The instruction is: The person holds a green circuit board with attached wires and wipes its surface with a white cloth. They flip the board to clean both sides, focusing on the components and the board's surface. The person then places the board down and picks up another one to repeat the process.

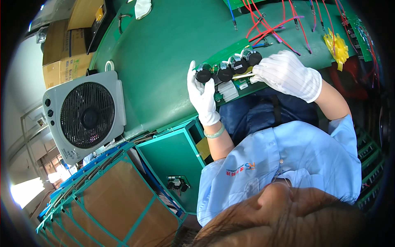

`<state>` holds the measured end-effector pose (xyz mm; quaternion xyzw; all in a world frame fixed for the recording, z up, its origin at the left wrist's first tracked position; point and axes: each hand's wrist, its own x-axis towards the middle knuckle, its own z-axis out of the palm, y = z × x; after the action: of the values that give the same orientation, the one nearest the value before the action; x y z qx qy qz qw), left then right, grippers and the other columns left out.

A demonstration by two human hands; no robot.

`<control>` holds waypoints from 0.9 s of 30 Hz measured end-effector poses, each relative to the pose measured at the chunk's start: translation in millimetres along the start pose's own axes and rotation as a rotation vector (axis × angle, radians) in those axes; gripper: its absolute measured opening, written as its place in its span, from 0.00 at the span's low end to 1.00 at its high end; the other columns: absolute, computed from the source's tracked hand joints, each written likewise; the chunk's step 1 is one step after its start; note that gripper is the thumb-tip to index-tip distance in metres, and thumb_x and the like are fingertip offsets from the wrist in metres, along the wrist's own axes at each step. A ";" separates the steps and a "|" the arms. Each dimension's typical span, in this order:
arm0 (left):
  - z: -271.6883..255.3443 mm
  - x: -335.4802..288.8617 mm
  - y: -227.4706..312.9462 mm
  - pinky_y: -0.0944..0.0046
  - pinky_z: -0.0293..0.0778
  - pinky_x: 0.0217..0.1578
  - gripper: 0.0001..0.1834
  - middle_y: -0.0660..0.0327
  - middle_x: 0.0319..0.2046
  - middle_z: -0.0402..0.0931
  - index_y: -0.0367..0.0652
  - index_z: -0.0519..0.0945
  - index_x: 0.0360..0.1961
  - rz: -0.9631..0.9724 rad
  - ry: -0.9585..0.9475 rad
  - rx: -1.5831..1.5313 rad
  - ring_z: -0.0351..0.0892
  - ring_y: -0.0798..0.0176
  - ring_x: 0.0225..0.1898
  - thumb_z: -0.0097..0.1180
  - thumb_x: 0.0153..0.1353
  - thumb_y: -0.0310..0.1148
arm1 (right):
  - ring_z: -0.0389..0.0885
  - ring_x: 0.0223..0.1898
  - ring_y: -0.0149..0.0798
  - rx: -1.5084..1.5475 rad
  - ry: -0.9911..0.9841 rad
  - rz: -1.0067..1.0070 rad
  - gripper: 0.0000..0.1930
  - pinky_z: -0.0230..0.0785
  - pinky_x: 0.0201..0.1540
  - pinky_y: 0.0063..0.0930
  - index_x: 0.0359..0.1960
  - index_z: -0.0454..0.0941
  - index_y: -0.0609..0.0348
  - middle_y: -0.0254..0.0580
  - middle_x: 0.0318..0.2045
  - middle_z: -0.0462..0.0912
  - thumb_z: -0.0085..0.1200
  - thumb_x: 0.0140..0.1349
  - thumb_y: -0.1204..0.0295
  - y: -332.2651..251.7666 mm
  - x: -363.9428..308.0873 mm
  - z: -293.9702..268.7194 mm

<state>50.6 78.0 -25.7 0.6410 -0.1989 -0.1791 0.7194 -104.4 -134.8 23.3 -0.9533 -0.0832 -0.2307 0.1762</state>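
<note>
Clearly, left white-gloved hand (203, 99): gripping green circuit board (233, 51), 9-o'clock end
Right white-gloved hand (285, 75): pinching slim white stick (242, 75)

Thin ribbed cloth covers the right hand (284, 76); between it and the left hand (202, 95) sit glossy-sleeved capacitors (224, 73) and a ridged metal heat sink (228, 91); beyond both, a smooth, faintly shiny tabletop (164, 45).
</note>
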 end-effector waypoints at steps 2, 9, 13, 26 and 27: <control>0.2 -0.5 1.2 0.59 0.64 0.64 0.31 0.49 0.70 0.56 0.31 0.64 0.62 -0.018 0.008 -0.022 0.68 0.58 0.62 0.57 0.55 0.15 | 0.74 0.23 0.37 0.028 -0.009 0.006 0.08 0.62 0.25 0.33 0.29 0.72 0.53 0.34 0.21 0.70 0.58 0.59 0.66 0.9 1.2 -0.6; -0.4 -0.6 -2.0 0.59 0.64 0.64 0.31 0.49 0.70 0.55 0.32 0.64 0.62 -0.012 -0.003 -0.033 0.68 0.58 0.62 0.56 0.56 0.14 | 0.74 0.23 0.39 0.027 -0.135 -0.049 0.09 0.63 0.25 0.35 0.29 0.73 0.54 0.37 0.22 0.71 0.57 0.61 0.64 6.8 4.9 -8.2; 0.6 -0.8 -1.9 0.59 0.64 0.64 0.31 0.48 0.70 0.55 0.32 0.65 0.61 0.000 -0.007 -0.047 0.68 0.58 0.62 0.55 0.55 0.13 | 0.75 0.24 0.39 -0.006 -0.182 -0.067 0.08 0.63 0.26 0.34 0.30 0.74 0.54 0.37 0.23 0.71 0.57 0.59 0.65 8.4 9.0 -16.2; 0.1 1.3 0.9 0.59 0.64 0.64 0.31 0.48 0.70 0.55 0.31 0.64 0.63 0.003 -0.026 -0.023 0.67 0.58 0.62 0.55 0.56 0.13 | 0.75 0.23 0.34 -0.196 0.112 -0.095 0.11 0.62 0.24 0.30 0.38 0.77 0.58 0.33 0.26 0.76 0.58 0.57 0.67 -7.3 -12.4 3.2; 2.4 1.6 4.0 0.59 0.64 0.64 0.31 0.48 0.70 0.55 0.31 0.63 0.63 0.005 -0.023 -0.019 0.67 0.58 0.62 0.55 0.56 0.13 | 0.74 0.23 0.34 -0.170 0.101 -0.077 0.11 0.62 0.24 0.30 0.38 0.77 0.58 0.33 0.26 0.76 0.58 0.57 0.68 -6.2 -13.8 7.1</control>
<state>50.7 75.6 -21.4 0.6316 -0.2069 -0.1864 0.7235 -115.1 -127.5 12.8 -0.9481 -0.0908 -0.2912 0.0896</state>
